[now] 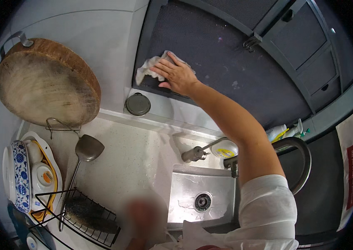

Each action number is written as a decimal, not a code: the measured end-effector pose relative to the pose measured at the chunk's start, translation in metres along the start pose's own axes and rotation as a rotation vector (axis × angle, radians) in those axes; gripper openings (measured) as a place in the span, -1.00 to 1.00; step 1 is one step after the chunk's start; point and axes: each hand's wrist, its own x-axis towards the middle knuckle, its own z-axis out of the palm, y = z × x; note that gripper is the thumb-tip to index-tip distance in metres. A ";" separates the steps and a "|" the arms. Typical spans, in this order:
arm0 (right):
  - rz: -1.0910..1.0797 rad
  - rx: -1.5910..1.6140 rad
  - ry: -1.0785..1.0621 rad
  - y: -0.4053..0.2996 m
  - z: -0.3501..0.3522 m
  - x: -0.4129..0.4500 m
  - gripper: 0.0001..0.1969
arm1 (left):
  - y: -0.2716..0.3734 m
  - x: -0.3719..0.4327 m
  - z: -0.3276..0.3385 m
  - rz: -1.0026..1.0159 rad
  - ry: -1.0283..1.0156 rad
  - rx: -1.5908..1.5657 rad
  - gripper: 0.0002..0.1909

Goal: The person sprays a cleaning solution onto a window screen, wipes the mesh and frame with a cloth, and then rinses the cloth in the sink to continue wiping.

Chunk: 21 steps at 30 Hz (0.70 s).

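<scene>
My right hand (176, 75) is pressed flat on a damp white cloth (146, 70), fingers spread over it. Beneath the cloth is the lower left part of a dark mesh window screen (192, 34), which bears several pale spots. My right arm reaches across above the stainless steel sink (182, 187). My left hand (140, 212) is low in the picture, over the pale counter (126, 150) left of the sink. It is blurred, so its fingers and anything in them cannot be made out. A round dark-lidded container (138, 104) stands on the sill below the cloth.
A thick round wooden chopping board (48, 87) leans against the left wall. Near it are a metal spatula (89, 147), stacked dishes (21, 176) and a black wire rack (101, 229). A curved faucet (304, 153) and bottles (278, 132) stand right of my arm.
</scene>
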 end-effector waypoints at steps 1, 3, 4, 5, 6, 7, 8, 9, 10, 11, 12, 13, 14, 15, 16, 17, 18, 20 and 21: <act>0.001 0.009 0.006 -0.003 0.002 -0.004 -0.36 | -0.001 -0.002 -0.003 -0.002 -0.002 0.011 -0.70; -0.054 -0.074 -0.028 0.003 0.017 -0.023 -0.34 | -0.001 0.002 -0.003 -0.116 -0.041 -0.122 -0.71; -0.132 -0.109 -0.096 0.014 0.026 -0.041 -0.32 | -0.001 0.002 -0.005 -0.120 -0.037 -0.137 -0.71; -0.156 -0.111 -0.221 0.025 0.016 -0.050 -0.33 | 0.000 0.004 -0.007 -0.106 -0.027 -0.126 -0.73; -0.101 -0.207 -0.102 0.034 0.001 -0.044 -0.34 | 0.003 0.006 -0.008 -0.098 -0.012 -0.105 -0.75; -0.044 -0.288 0.015 0.042 -0.014 -0.038 -0.35 | 0.003 0.006 -0.009 -0.105 -0.013 -0.105 -0.75; 0.101 -0.200 0.173 0.053 -0.031 -0.022 -0.37 | 0.003 0.007 -0.011 -0.111 -0.010 -0.107 -0.77; 0.251 -0.114 0.315 0.066 -0.042 -0.010 -0.38 | 0.004 0.007 -0.010 -0.108 -0.017 -0.117 -0.79; 0.275 -0.097 0.434 0.076 -0.050 0.001 -0.39 | 0.002 0.004 -0.007 -0.112 -0.029 -0.123 -0.80; 0.299 -0.081 0.564 0.082 -0.057 0.011 -0.40 | 0.001 0.004 -0.006 -0.111 -0.025 -0.118 -0.80; 0.334 -0.066 0.590 0.076 -0.057 0.014 -0.40 | 0.000 0.005 -0.006 -0.094 -0.027 -0.140 -0.81; 0.337 -0.057 0.600 0.064 -0.055 0.017 -0.40 | 0.000 0.005 -0.008 -0.079 -0.032 -0.156 -0.80; 0.382 -0.030 0.422 0.047 -0.054 0.018 -0.39 | 0.001 0.008 -0.011 -0.102 -0.025 -0.174 -0.81; 0.421 -0.014 0.249 0.034 -0.053 0.017 -0.37 | 0.001 0.007 -0.012 -0.103 -0.011 -0.167 -0.81; 0.258 0.058 0.239 0.021 -0.021 0.008 -0.36 | 0.001 0.007 -0.012 -0.107 -0.039 -0.167 -0.80; 0.097 0.127 0.213 0.009 0.014 -0.004 -0.35 | 0.001 0.006 -0.010 -0.107 -0.078 -0.175 -0.80; 0.048 0.123 0.124 0.000 0.012 -0.009 -0.35 | 0.001 0.006 -0.010 -0.104 -0.065 -0.172 -0.80; -0.023 0.034 0.029 0.006 0.009 -0.010 -0.35 | 0.002 0.007 -0.008 -0.053 -0.007 -0.149 -0.80; -0.020 0.038 0.024 0.014 -0.003 -0.008 -0.35 | 0.003 0.004 -0.009 -0.033 0.004 -0.136 -0.79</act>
